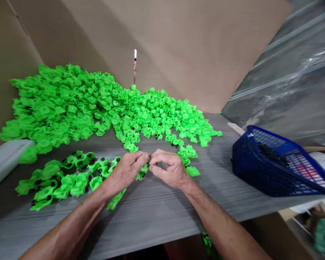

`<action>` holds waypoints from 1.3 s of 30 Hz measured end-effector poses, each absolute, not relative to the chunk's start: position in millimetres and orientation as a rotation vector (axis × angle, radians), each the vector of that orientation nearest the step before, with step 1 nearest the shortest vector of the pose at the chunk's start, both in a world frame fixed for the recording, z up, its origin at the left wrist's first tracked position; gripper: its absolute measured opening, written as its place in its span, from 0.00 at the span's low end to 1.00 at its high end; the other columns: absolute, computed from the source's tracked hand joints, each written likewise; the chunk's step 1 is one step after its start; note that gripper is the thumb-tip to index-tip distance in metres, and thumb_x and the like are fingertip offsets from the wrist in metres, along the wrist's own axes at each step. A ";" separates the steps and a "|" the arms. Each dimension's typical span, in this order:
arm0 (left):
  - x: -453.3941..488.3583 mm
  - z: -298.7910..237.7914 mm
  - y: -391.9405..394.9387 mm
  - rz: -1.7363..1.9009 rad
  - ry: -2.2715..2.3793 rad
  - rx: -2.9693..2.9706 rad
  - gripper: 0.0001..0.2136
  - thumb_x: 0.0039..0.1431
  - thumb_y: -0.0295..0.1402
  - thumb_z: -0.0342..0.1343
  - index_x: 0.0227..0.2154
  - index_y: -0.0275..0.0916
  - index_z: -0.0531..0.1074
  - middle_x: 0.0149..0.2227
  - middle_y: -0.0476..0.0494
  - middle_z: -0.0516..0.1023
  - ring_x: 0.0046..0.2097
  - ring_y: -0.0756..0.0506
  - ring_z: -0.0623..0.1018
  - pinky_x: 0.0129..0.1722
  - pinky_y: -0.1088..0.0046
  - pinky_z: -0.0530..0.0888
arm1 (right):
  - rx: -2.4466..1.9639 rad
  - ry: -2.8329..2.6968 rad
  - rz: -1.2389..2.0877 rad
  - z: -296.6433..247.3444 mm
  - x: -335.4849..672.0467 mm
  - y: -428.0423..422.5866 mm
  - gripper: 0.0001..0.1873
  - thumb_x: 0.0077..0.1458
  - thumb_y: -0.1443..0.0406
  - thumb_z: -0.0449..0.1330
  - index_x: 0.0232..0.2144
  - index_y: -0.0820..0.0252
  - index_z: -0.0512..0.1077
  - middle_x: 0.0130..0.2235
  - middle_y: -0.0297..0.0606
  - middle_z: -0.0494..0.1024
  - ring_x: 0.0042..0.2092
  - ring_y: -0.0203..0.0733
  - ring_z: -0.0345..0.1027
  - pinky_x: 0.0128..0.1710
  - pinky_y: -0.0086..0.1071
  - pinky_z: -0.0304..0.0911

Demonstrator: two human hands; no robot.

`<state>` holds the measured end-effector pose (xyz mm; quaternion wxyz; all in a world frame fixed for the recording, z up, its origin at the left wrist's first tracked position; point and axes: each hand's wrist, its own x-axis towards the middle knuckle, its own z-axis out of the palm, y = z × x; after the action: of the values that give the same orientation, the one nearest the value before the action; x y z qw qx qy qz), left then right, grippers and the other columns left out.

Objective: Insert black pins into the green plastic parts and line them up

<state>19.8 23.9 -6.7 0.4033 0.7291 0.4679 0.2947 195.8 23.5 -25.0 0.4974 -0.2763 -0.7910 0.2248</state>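
Note:
My left hand (127, 168) is closed on a small green plastic piece (142, 173), which looks like a toy car body with black wheels, held just above the table. Its far side is hidden by my fingers. Beside it my right hand (169, 168) pinches thumb and forefinger together at the piece's right edge, on what appears to be a small black part (149, 164). Left of my hands lie several green pieces with black wheel axles (47, 198), some turned over. Close to my right hand are more green pieces (188, 153).
A large heap of green pieces (70, 101) spreads along the back of the grey table (162, 213) against a brown board (178, 47). On the right stands a blue basket (260, 169) holding black parts (273, 155). A white container (8, 162) lies at the left edge.

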 end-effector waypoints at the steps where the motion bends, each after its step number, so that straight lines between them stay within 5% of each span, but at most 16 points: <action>1: 17.1 -4.6 24.8 0.689 1.218 1.918 0.20 0.63 0.45 0.41 0.35 0.39 0.74 0.27 0.48 0.73 0.31 0.46 0.71 0.33 0.71 0.66 | -0.700 -1.887 0.557 -24.1 199.5 25.0 0.03 0.51 0.71 0.60 0.29 0.61 0.73 0.27 0.34 0.73 0.30 0.35 0.67 0.33 0.30 0.64; 5: 13.8 0.5 23.2 0.287 1.446 2.361 0.17 0.62 0.39 0.46 0.50 0.43 0.72 0.38 0.41 0.79 0.41 0.40 0.76 0.41 0.65 0.68 | -0.872 -1.728 0.413 -22.8 214.8 32.4 0.06 0.52 0.68 0.61 0.35 0.60 0.74 0.27 0.32 0.73 0.29 0.34 0.67 0.32 0.29 0.65; 8: 18.5 0.0 16.8 -0.050 1.413 2.659 0.12 0.57 0.31 0.52 0.42 0.43 0.76 0.44 0.38 0.78 0.49 0.35 0.74 0.46 0.60 0.68 | -0.918 -1.806 0.259 -28.0 219.2 37.3 0.05 0.52 0.70 0.60 0.33 0.60 0.74 0.26 0.32 0.73 0.28 0.34 0.67 0.31 0.29 0.64; 13: 11.9 3.2 6.4 -0.298 1.465 2.685 0.09 0.56 0.33 0.55 0.37 0.41 0.79 0.43 0.36 0.77 0.50 0.33 0.73 0.48 0.54 0.67 | -1.046 -1.986 0.120 -39.1 217.7 39.6 0.08 0.53 0.71 0.56 0.34 0.59 0.75 0.28 0.34 0.73 0.29 0.34 0.66 0.31 0.28 0.62; 18: -5.2 12.5 17.1 -0.119 1.460 2.662 0.10 0.60 0.36 0.52 0.39 0.45 0.78 0.42 0.41 0.76 0.46 0.38 0.75 0.44 0.61 0.69 | -1.286 -2.017 -0.023 -37.5 224.7 41.6 0.10 0.53 0.72 0.55 0.33 0.58 0.76 0.31 0.36 0.76 0.33 0.38 0.69 0.36 0.29 0.61; 23: 6.6 11.0 56.9 0.010 1.744 2.812 0.15 0.64 0.29 0.42 0.41 0.39 0.75 0.46 0.35 0.75 0.47 0.36 0.74 0.40 0.61 0.71 | -1.618 -1.901 -0.120 -29.1 243.2 49.2 0.12 0.54 0.71 0.54 0.33 0.58 0.78 0.33 0.40 0.78 0.36 0.41 0.70 0.37 0.30 0.61; 29: 18.5 0.8 82.7 -0.134 1.617 2.856 0.18 0.56 0.20 0.46 0.45 0.39 0.74 0.46 0.34 0.76 0.49 0.37 0.73 0.43 0.60 0.70 | -1.881 -1.943 -0.178 -19.7 254.8 49.3 0.11 0.53 0.69 0.56 0.32 0.55 0.79 0.34 0.39 0.79 0.35 0.40 0.70 0.32 0.29 0.58; 35: 11.4 -0.9 76.9 -0.157 1.582 2.879 0.15 0.56 0.22 0.44 0.33 0.35 0.78 0.40 0.29 0.77 0.47 0.33 0.73 0.42 0.56 0.68 | -2.069 -1.752 -0.185 -8.4 274.8 47.4 0.12 0.54 0.68 0.56 0.33 0.54 0.80 0.34 0.40 0.82 0.33 0.42 0.72 0.29 0.29 0.55; 39: 9.0 1.1 72.6 -0.073 1.634 2.863 0.13 0.54 0.24 0.47 0.34 0.36 0.77 0.41 0.31 0.77 0.47 0.33 0.73 0.42 0.57 0.67 | -2.163 -1.690 -0.115 -9.1 285.9 51.2 0.12 0.55 0.67 0.56 0.35 0.56 0.80 0.34 0.42 0.82 0.35 0.44 0.73 0.31 0.31 0.56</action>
<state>9.0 72.6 1.1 -0.0775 0.8657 0.4940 -0.0221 285.9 51.2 -9.1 0.1959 -0.7719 -0.6034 -0.0409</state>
